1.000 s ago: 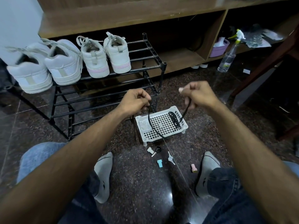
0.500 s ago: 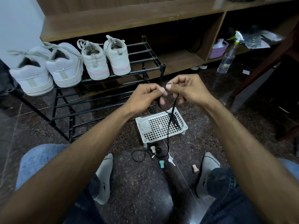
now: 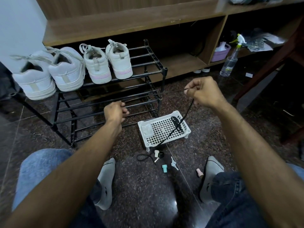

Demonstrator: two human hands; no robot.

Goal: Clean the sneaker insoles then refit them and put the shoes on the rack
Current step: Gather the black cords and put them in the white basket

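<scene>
Hands pulling apart, stretching a black cord taut above the floor.

The right hand (image 3: 203,92) and left hand (image 3: 115,111), together half a second ago, are each closing a curled grip on the cord (image 3: 187,111); all four sneakers (image 3: 97,64) are sitting on the rack (image 3: 155,51), so this is looking like side work.

Open dark floor (image 3: 141,195) between the socked feet, white perforated basket (image 3: 164,129) just ahead, small caps and keys (image 3: 164,162) scattered before it, black shoe rack (image 3: 148,74) blocking the left front, top tier's right end bare beside four sneakers (image 3: 97,63), spray bottle (image 3: 229,63) far right
</scene>
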